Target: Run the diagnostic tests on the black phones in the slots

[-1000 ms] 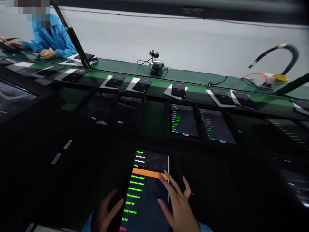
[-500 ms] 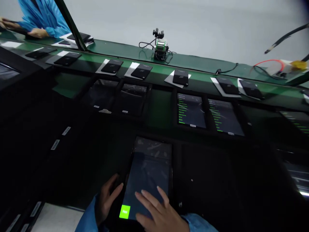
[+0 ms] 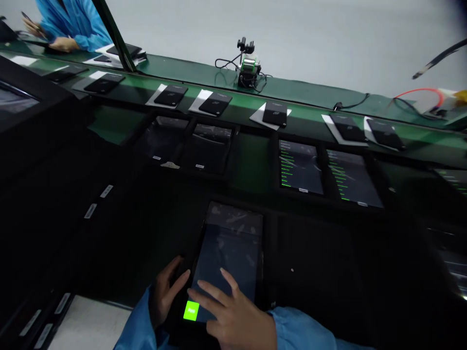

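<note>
A dark tablet [image 3: 233,238] lies in front of me with smudges or film marks on its screen. A bright green square glows at its lower left corner. My right hand [image 3: 237,311] hovers over or touches the lower screen, its fingers spread and one fingertip close to the green square; contact cannot be made out. Beside the tablet's lower left edge is my left hand [image 3: 168,289], thumb and forefinger apart, holding nothing that I can see. Its other fingers are in shadow.
Two lit tablets [image 3: 301,165] with green lines sit in black frames behind, and darker screens [image 3: 209,146] stand left of them. Several black devices on white sheets [image 3: 275,114] line the green shelf. A device with cables [image 3: 249,70] and a co-worker's blue sleeve [image 3: 89,29] are beyond.
My right hand has shifted left across the screen, its fingertips nearer the green square. My left hand keeps its place beside the tablet. The view has shifted slightly.
</note>
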A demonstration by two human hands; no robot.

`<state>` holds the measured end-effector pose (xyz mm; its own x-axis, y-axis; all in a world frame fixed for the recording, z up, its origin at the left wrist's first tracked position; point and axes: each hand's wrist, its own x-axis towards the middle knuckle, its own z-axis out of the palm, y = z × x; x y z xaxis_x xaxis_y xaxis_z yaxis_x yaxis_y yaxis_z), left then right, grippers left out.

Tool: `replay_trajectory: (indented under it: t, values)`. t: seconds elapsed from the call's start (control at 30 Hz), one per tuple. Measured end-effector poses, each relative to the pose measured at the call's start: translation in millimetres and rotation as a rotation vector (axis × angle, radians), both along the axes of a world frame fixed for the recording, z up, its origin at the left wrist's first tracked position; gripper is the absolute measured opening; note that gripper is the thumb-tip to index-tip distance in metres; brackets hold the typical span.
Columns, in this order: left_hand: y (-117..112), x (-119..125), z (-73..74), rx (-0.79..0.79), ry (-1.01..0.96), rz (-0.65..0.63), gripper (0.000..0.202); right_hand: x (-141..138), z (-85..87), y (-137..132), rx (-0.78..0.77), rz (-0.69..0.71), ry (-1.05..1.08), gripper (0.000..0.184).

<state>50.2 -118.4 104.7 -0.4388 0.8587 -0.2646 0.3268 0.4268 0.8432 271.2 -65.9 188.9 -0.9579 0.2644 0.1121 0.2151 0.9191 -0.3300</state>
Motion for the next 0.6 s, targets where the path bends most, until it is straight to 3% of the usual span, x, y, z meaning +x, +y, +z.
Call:
replay_trajectory:
  t: [0.23,0.4,0.6]
  values:
    - [6.3,1.1,13.5,-0.025,-0.069,-0.017,0.066,1.3,0.4,9.6,-0.024,0.086,-0.021,0.018]
    - [17.4,0.1,17.7,-0.015,-0.075,-0.065,0.048,0.1,0.7,16.8,-0.044,0.151,-0.036,0.016]
    - [26.2,-2.4,19.4,0.02,-0.037,-0.138,0.035,4.5,-0.1,18.6,-0.081,0.103,-0.075,0.014]
